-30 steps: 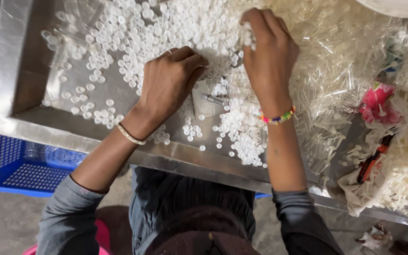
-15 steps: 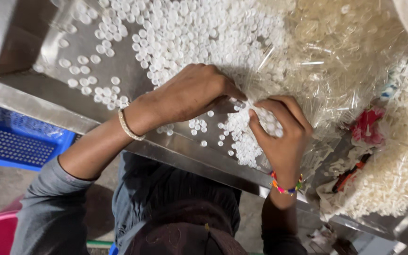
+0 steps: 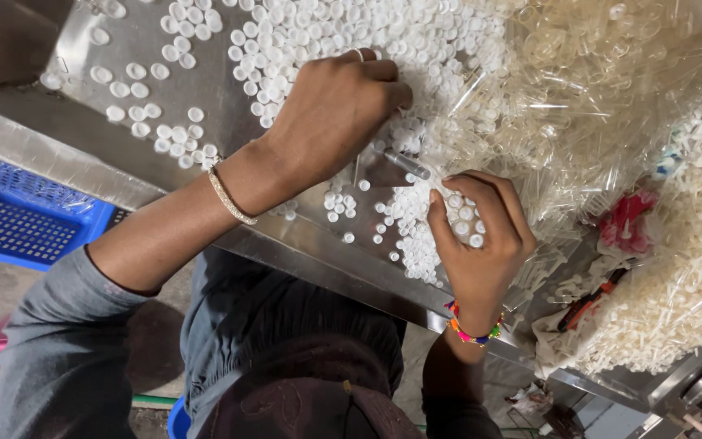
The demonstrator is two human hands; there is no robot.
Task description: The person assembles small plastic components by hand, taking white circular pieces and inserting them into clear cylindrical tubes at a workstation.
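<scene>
White caps [image 3: 457,213], small, round and shallow, fill the cupped right hand [image 3: 477,244], its fingers curled loosely around them, just above the near lip of the steel tray [image 3: 26,134]. Beyond it, the left hand [image 3: 331,110] is closed, knuckles up, on more caps scattered over the tray. A small metal cylinder [image 3: 406,162] lies between both hands. Farther right, clear plastic tubes [image 3: 595,97] pile up, crowding the caps.

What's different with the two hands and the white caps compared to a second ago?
The right hand drew back from the far heap toward the table's near edge and now cups a handful of white caps. The left hand stays knuckles-up on the steel table among the caps. The clear tubes lie as before.
</scene>
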